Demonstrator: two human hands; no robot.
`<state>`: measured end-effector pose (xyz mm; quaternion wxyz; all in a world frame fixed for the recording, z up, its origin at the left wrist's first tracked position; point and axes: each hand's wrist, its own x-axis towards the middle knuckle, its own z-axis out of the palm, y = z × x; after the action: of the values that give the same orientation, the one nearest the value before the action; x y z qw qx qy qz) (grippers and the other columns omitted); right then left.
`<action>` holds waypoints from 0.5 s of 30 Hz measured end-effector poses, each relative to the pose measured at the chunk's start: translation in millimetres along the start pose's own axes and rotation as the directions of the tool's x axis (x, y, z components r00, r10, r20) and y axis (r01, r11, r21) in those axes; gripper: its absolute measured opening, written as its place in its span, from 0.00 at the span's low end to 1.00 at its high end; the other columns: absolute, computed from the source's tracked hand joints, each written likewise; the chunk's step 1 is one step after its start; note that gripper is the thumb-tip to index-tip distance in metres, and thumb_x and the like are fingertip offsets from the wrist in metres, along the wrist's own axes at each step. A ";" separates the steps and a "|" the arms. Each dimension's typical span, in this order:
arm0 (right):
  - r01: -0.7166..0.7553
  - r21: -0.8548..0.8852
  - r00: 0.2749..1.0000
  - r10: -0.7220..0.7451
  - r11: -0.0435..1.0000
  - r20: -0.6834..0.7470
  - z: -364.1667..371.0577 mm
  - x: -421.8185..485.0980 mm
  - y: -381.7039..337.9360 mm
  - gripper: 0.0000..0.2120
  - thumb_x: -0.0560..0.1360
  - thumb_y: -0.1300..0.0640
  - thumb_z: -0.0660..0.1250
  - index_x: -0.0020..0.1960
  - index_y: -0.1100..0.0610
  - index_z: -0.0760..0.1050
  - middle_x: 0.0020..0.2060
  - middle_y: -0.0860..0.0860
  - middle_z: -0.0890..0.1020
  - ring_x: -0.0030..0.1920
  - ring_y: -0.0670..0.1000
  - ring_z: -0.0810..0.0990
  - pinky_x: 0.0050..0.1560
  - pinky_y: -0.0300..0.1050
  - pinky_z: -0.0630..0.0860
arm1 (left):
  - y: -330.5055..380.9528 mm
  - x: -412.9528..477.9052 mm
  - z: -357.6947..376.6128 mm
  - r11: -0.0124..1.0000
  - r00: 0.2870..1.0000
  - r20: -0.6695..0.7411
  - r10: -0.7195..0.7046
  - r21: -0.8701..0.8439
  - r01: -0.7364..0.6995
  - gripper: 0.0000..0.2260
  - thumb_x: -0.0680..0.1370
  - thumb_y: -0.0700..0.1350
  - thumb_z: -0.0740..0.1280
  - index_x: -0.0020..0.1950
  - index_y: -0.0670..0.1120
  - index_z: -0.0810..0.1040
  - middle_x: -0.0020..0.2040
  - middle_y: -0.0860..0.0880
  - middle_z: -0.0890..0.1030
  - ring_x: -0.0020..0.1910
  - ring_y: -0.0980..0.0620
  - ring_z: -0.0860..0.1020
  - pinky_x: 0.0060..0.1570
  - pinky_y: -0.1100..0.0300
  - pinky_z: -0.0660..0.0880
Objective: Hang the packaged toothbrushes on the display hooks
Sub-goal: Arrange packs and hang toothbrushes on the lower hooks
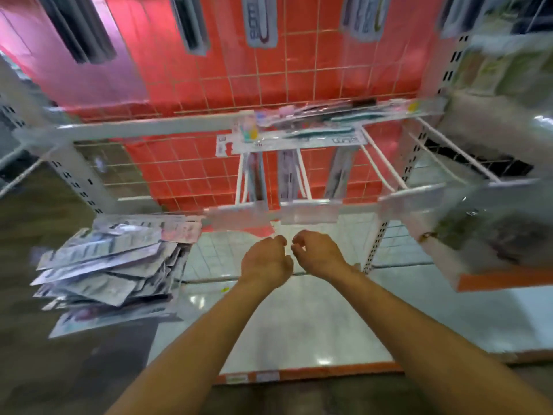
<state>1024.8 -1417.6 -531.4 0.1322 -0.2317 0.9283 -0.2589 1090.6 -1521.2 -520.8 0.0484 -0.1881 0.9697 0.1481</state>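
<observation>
Left hand (266, 259) and right hand (317, 252) sit side by side just below the front ends of the hooks (302, 178), fingers curled inward. Blur hides whether either pinches anything. A pile of packs (110, 265) lies well left of the left hand, and more packs (299, 139) lie across the hooks above.

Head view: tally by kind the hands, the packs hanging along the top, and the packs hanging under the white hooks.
Hands, left hand and right hand: 2
Top hanging packs: 5
Lower hanging packs, under the white hooks: 3
Total: 10
Pile at left: too blurred to count.
</observation>
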 end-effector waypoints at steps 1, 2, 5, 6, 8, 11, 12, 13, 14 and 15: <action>0.005 -0.002 1.000 -0.005 1.000 0.026 -4.6 -10.9 -6.2 0.15 0.80 0.52 0.61 0.63 0.56 0.75 0.61 0.54 0.79 0.61 0.55 0.76 0.58 0.45 0.71 | 2.3 -9.5 -8.0 1.000 1.000 0.025 -0.016 0.001 0.016 0.18 0.80 0.50 0.61 0.70 0.50 0.70 0.65 0.47 0.76 0.64 0.45 0.74 0.61 0.54 0.71; 0.022 -0.001 0.999 -0.022 1.000 0.041 -9.2 -22.3 -12.2 0.15 0.80 0.52 0.61 0.64 0.56 0.75 0.61 0.54 0.79 0.62 0.55 0.76 0.59 0.44 0.71 | 4.5 -19.3 -16.3 0.999 0.998 0.048 -0.034 0.002 0.034 0.18 0.80 0.50 0.61 0.70 0.51 0.70 0.65 0.47 0.76 0.64 0.45 0.74 0.61 0.54 0.71; 0.029 -0.001 0.996 -0.029 1.000 0.081 -25.9 -56.1 -32.5 0.16 0.80 0.54 0.61 0.66 0.56 0.74 0.62 0.54 0.79 0.63 0.54 0.76 0.60 0.44 0.71 | 7.9 -51.0 -37.3 0.999 0.996 0.081 -0.029 0.028 0.027 0.17 0.80 0.50 0.61 0.69 0.51 0.71 0.63 0.47 0.77 0.61 0.45 0.76 0.58 0.54 0.73; 0.020 -0.001 0.994 -0.020 1.000 0.104 -31.8 -66.0 -39.4 0.16 0.79 0.54 0.60 0.66 0.56 0.74 0.62 0.54 0.79 0.62 0.54 0.76 0.60 0.45 0.72 | 8.4 -62.1 -44.8 0.999 0.996 0.089 -0.011 0.040 0.007 0.17 0.80 0.50 0.60 0.68 0.50 0.71 0.62 0.46 0.78 0.60 0.45 0.77 0.57 0.53 0.74; 0.016 0.000 0.990 -0.015 1.000 0.141 -43.0 -83.9 -52.7 0.16 0.79 0.55 0.60 0.65 0.56 0.74 0.61 0.54 0.79 0.61 0.54 0.77 0.59 0.46 0.73 | 8.8 -81.4 -59.2 0.998 0.993 0.117 0.022 0.059 -0.029 0.17 0.80 0.50 0.61 0.68 0.48 0.72 0.60 0.45 0.79 0.59 0.44 0.78 0.55 0.52 0.75; 0.034 -0.005 0.986 -0.033 0.999 0.161 -62.6 -106.2 -73.8 0.15 0.80 0.54 0.61 0.65 0.56 0.75 0.61 0.53 0.80 0.60 0.54 0.77 0.58 0.46 0.74 | 11.2 -104.2 -84.4 0.993 0.986 0.163 0.039 0.105 -0.057 0.18 0.80 0.50 0.61 0.68 0.47 0.72 0.60 0.44 0.79 0.59 0.43 0.78 0.53 0.53 0.75; 0.034 -0.005 0.985 -0.032 0.999 0.168 -69.4 -112.3 -80.7 0.15 0.80 0.54 0.61 0.65 0.56 0.75 0.61 0.53 0.79 0.60 0.54 0.77 0.58 0.46 0.74 | 13.1 -110.3 -94.1 0.990 0.984 0.174 0.044 0.122 -0.066 0.18 0.80 0.50 0.61 0.68 0.47 0.72 0.59 0.44 0.78 0.59 0.43 0.77 0.51 0.54 0.75; 0.029 -0.005 0.983 -0.028 1.000 0.179 -76.8 -117.6 -88.0 0.16 0.80 0.53 0.61 0.65 0.56 0.74 0.61 0.53 0.79 0.60 0.54 0.77 0.57 0.46 0.74 | 14.8 -115.6 -103.8 0.989 0.982 0.183 0.047 0.132 -0.072 0.17 0.80 0.50 0.61 0.68 0.47 0.72 0.59 0.45 0.78 0.59 0.43 0.77 0.50 0.54 0.74; 0.025 -0.006 0.982 -0.024 1.000 0.189 -84.2 -122.2 -95.6 0.16 0.80 0.53 0.61 0.65 0.56 0.74 0.61 0.53 0.79 0.60 0.54 0.77 0.56 0.46 0.74 | 16.3 -120.3 -114.3 0.987 0.981 0.189 0.048 0.139 -0.075 0.17 0.80 0.49 0.61 0.67 0.47 0.72 0.59 0.44 0.78 0.58 0.43 0.77 0.50 0.54 0.74; 0.019 -0.004 0.980 -0.017 1.000 0.196 -92.2 -126.0 -103.2 0.15 0.80 0.53 0.61 0.65 0.56 0.74 0.60 0.53 0.80 0.59 0.54 0.78 0.55 0.46 0.74 | 17.6 -124.1 -125.3 0.987 0.980 0.195 0.049 0.142 -0.078 0.16 0.80 0.49 0.61 0.66 0.47 0.73 0.59 0.44 0.78 0.58 0.43 0.78 0.49 0.54 0.74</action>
<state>1136.5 -1394.4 -383.0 0.2200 -0.2648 0.9094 -0.2333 1193.8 -1500.3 -378.3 0.1504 -0.1378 0.9744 0.0941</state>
